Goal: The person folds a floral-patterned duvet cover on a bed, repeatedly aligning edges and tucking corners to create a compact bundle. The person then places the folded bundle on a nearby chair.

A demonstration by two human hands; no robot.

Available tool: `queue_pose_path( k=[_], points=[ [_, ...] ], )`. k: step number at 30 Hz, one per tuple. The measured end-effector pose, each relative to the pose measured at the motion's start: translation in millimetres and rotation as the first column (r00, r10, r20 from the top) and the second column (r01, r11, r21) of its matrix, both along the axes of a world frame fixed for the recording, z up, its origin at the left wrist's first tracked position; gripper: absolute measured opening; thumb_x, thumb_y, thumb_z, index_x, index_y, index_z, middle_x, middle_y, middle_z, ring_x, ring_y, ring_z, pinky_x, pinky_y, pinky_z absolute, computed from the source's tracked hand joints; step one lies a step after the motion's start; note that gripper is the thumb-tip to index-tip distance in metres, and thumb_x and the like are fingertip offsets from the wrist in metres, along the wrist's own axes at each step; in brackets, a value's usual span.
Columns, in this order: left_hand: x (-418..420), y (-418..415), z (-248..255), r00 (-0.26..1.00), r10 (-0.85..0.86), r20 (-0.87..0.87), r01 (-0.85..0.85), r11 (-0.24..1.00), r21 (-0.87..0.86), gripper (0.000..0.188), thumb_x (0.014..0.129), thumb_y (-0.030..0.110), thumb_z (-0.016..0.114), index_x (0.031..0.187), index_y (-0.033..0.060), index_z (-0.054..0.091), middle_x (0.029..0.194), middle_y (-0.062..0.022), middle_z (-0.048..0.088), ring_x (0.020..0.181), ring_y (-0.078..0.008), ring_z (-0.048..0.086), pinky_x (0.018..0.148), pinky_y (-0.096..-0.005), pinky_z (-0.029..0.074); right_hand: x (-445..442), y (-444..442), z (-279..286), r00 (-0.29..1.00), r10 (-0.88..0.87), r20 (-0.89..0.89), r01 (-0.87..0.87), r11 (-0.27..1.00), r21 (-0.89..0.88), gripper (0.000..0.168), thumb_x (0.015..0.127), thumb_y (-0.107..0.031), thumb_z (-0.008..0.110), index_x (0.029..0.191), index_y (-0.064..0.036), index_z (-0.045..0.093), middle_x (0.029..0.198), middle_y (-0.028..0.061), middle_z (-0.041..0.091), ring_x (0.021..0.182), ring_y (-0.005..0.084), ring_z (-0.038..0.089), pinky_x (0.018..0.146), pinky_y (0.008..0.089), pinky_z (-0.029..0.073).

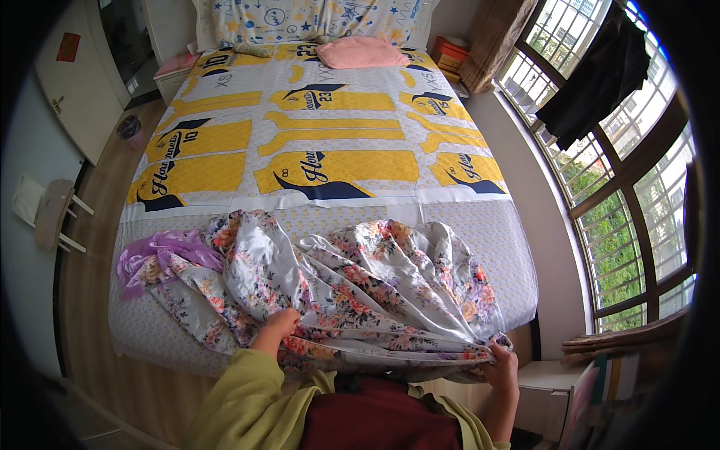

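A white floral fabric [360,281] lies bunched and wrinkled across the near end of the bed. My left hand [283,324] grips its near edge at the middle. Near the bed's right corner, my right hand [500,365] is closed on the gathered end of the same fabric. The edge runs fairly taut between both hands. A purple cloth [169,253] lies partly against the floral fabric at the left. Beyond them, a printed sheet with yellow and navy jersey panels [337,169] is spread over the patterned bed cover [506,242].
A pink folded cloth [363,52] rests near the headboard. At left stand a stool [54,214] and a waste bin [130,128]. A white cabinet [543,377] stands at the near right, below a barred window [613,236]. Dark clothing [599,79] hangs there.
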State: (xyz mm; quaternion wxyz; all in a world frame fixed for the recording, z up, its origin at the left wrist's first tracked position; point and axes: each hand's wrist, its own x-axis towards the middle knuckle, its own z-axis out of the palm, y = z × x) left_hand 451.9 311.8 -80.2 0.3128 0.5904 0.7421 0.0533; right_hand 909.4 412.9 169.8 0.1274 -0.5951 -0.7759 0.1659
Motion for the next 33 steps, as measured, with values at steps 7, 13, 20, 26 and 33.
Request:
queue_pose_path(
  k=[7,13,20,26,33],
  points=[
    [-33,20,127,0.389,0.249,0.887,-0.751,0.643,0.148,0.008,0.066,-0.002,0.047,0.071,0.0035,0.045,0.062,0.0026,0.046,0.055,-0.0049,0.042,0.049,-0.0196,0.035,14,32,19,0.977,-0.136,-0.166,0.166,0.969,0.183,0.017,0.058,0.0,0.05,0.074,0.0,0.055,0.06,0.0118,0.057,0.058,0.0165,0.057,0.052,0.0283,0.043],
    [-2,-5,238,0.598,0.053,0.8,-0.325,0.928,0.182,0.01,0.074,0.005,0.052,0.083,0.0032,0.047,0.065,0.0051,0.044,0.058,-0.0009,0.04,0.05,-0.0167,0.034,30,79,70,0.875,-0.161,-0.456,0.325,0.894,0.308,0.019,0.058,0.005,0.042,0.074,0.0,0.052,0.058,0.0026,0.054,0.054,0.009,0.048,0.05,0.0246,0.041],
    [31,-62,265,0.523,-0.188,0.831,0.111,0.982,0.152,0.027,0.069,0.018,0.064,0.088,0.0035,0.05,0.072,-0.001,0.052,0.063,-0.0084,0.048,0.055,-0.0223,0.039,63,97,82,0.846,-0.148,-0.513,0.375,0.849,0.374,0.021,0.061,0.005,0.039,0.078,0.0,0.05,0.06,0.0039,0.052,0.056,0.0102,0.046,0.052,0.0245,0.039],
    [1,-74,311,0.875,-0.038,0.482,-0.172,0.907,0.384,0.022,0.063,0.02,0.067,0.07,0.0044,0.053,0.059,-0.0045,0.049,0.053,-0.0132,0.047,0.048,-0.0252,0.037,50,82,106,0.899,-0.083,-0.431,0.288,0.852,0.437,0.012,0.064,-0.004,0.046,0.075,0.0,0.049,0.061,0.0023,0.05,0.059,0.009,0.045,0.053,0.0233,0.039],
    [-35,-16,257,0.835,0.551,0.001,-0.519,0.786,0.336,0.023,0.066,0.025,0.061,0.071,0.0031,0.055,0.064,-0.0119,0.055,0.061,-0.0278,0.054,0.054,-0.0341,0.04,-21,147,42,0.99,-0.137,-0.038,0.142,0.945,0.294,0.028,0.052,-0.007,0.055,0.079,-0.007,0.057,0.069,0.0159,0.058,0.067,0.0312,0.056,0.059,0.0352,0.044]
  ],
)
